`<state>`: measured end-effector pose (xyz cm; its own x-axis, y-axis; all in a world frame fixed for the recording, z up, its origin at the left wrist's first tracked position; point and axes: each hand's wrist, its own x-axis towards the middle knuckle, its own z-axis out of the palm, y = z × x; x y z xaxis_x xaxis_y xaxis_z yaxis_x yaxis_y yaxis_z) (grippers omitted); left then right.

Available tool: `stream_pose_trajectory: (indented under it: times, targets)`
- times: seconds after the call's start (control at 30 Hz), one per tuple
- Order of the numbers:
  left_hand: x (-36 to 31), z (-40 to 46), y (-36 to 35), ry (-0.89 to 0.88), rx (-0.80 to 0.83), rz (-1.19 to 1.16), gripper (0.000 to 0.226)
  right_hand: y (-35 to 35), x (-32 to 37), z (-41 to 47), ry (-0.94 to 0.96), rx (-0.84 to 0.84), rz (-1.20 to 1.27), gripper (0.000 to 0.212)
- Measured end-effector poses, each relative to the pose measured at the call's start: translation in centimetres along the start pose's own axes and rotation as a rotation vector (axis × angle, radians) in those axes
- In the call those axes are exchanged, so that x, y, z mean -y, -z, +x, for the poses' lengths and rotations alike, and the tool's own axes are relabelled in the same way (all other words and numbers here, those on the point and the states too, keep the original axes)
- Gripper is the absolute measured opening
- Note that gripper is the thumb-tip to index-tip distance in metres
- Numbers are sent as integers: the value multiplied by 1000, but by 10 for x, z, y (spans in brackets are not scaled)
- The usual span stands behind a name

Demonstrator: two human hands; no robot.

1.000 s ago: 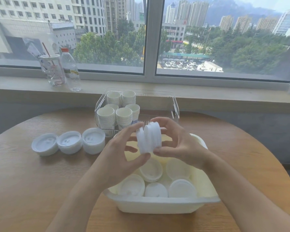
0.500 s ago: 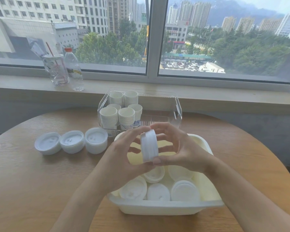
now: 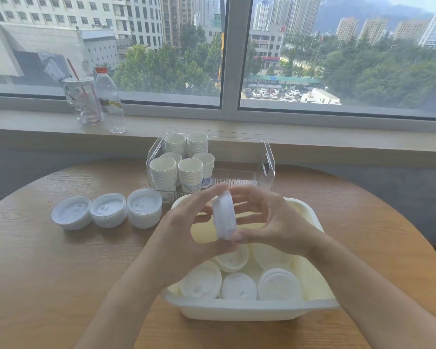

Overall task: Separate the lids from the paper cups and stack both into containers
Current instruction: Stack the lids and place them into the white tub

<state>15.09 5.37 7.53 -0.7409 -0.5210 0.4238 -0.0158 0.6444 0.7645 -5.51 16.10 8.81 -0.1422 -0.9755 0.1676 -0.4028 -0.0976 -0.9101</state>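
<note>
1. A round wooden table (image 3: 48, 285) stood by a window sill (image 3: 337, 139).
2. On the far left of the sill stood a clear tumbler (image 3: 82, 102) with a red straw, and just right of it a water bottle (image 3: 110, 102) with a red cap.
3. At the far middle of the table sat a clear box (image 3: 267, 157); six stacks of paper cups (image 3: 189, 172) filled its left half.
4. To the left, three piles of lids (image 3: 108, 210) lay in a row on the table, near the clear box.
5. Near the person sat a white tub (image 3: 249, 309) with more lids (image 3: 237, 285) lying loose in it.
6. The forearms and hands hid part of the tub's left and right sides.
7. Above the tub, both hands held a small stack of white lids (image 3: 224, 215) on edge, its rims facing the camera.
8. The left hand (image 3: 184, 233) gripped the stack, thumb below and fingers curled over its top.
9. The right hand (image 3: 275, 222) pinched it from the right, thumb at the bottom edge and fingers curved at the top.
</note>
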Motion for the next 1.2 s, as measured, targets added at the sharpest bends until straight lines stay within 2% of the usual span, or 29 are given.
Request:
stream_pose_trajectory:
  times: [0.17,0.27,0.4,0.57,0.7,0.8,0.9,1.03,1.1,1.2]
  targets:
    - [2,1,-2,-17,-85,30,78,1,-2,2,-32,-17,-24,68]
    - [4,2,3,33,-154,12,78,1,-5,0,-105,-8,-241,58]
    - [8,3,6,62,-156,58,77,-3,-13,-3,-194,259,-692,48]
    - [17,1,6,98,-120,133,78,-22,-21,7,-317,499,-915,62]
    - [18,-2,8,105,-93,129,79,-29,-28,12,-329,552,-978,68]
    - [19,-4,9,105,-91,115,79,-28,-27,15,-300,551,-1048,48]
    - [19,-6,10,118,-93,102,80,-20,-22,16,-225,405,-896,18]
    - [20,-6,9,103,-96,105,80,-5,-9,12,-127,125,-523,10]
    - [20,-5,9,106,-106,92,79,-3,-8,9,-112,83,-414,5]
    - [20,-6,9,112,-124,78,79,-1,-7,9,-83,30,-306,11]
